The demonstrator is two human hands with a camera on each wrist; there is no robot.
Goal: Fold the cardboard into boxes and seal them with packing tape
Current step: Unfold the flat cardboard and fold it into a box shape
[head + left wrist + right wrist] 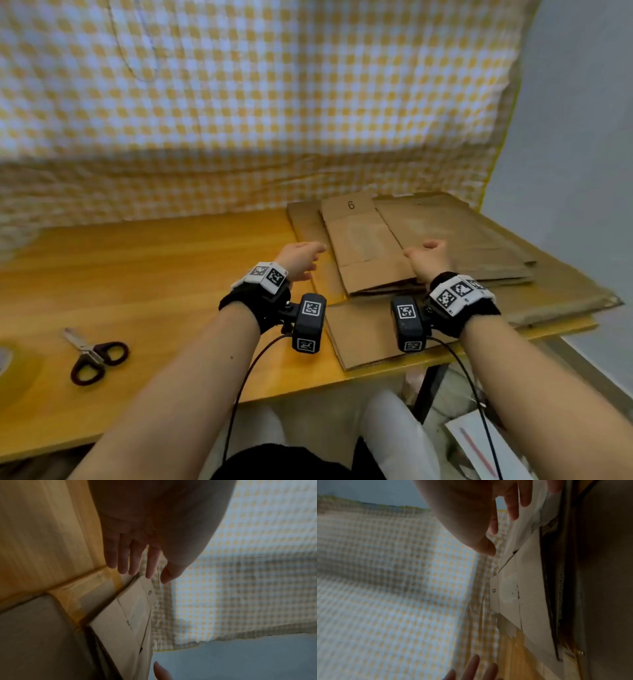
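Observation:
A flattened cardboard sheet marked "6" (363, 246) lies on top of a stack of larger flat cardboard (472, 240) at the right of the wooden table (154, 274). My left hand (301, 257) hovers at the sheet's left edge with straight fingers (123, 558), holding nothing. At the sheet's right side my right hand (428, 258) has loosely spread fingers (511, 507) and is also empty. Both wrist views show the marked sheet (130, 615) (529, 601) below the fingertips. I cannot tell whether either hand touches it.
Black-handled scissors (97, 356) lie on the table at the near left. A pale round object (3, 358) is cut off at the left edge. A yellow checked cloth (239, 102) hangs behind the table. The cardboard stack overhangs the table's right edge.

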